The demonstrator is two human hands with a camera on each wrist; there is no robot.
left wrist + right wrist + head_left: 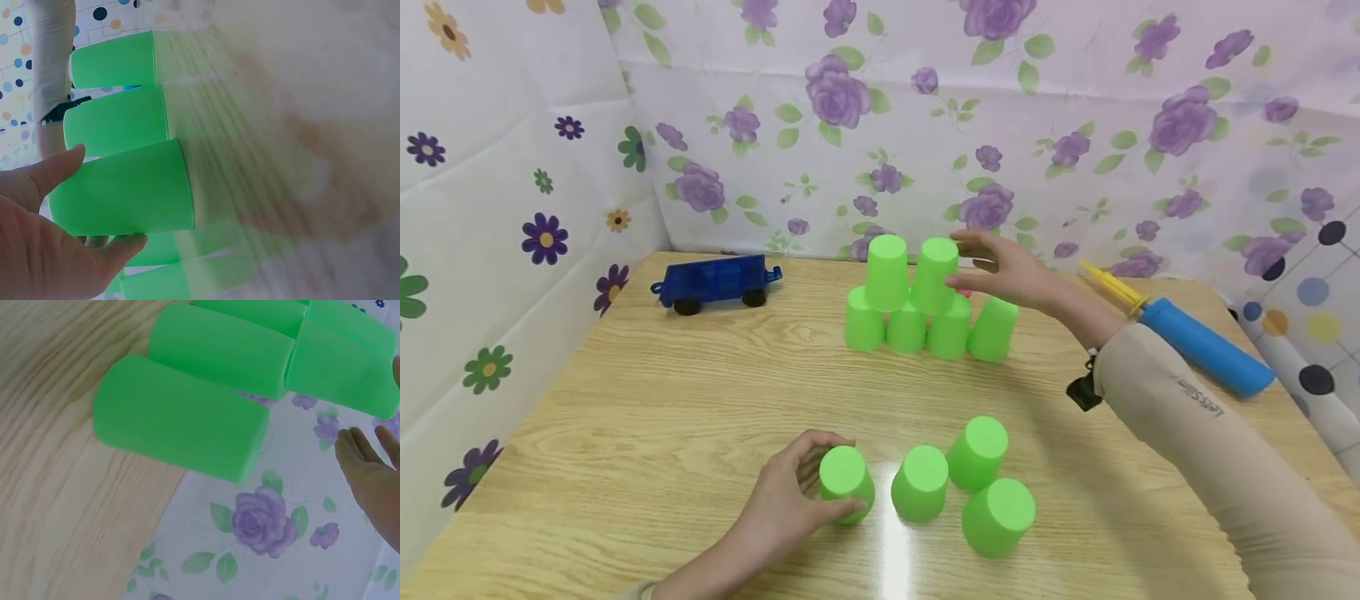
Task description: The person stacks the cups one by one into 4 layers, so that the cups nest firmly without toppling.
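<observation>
On table point(700, 392), 10 cups point(920, 485) (upturned), left hand point(784, 498) gripping 1

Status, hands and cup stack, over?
Left hand gripping leftmost loose green cup. Right hand at upper-right stacked cup. Stack: two atop four. Nothing visibly blocking.

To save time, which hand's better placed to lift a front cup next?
Likely the left hand: it grips a front cup, while the right hand is farther off, beside the stacked cups.

The head view faces forward and down across the wood-grained surface point(662, 400); close-up wrist views share its tapered green cups point(181, 419).
</observation>
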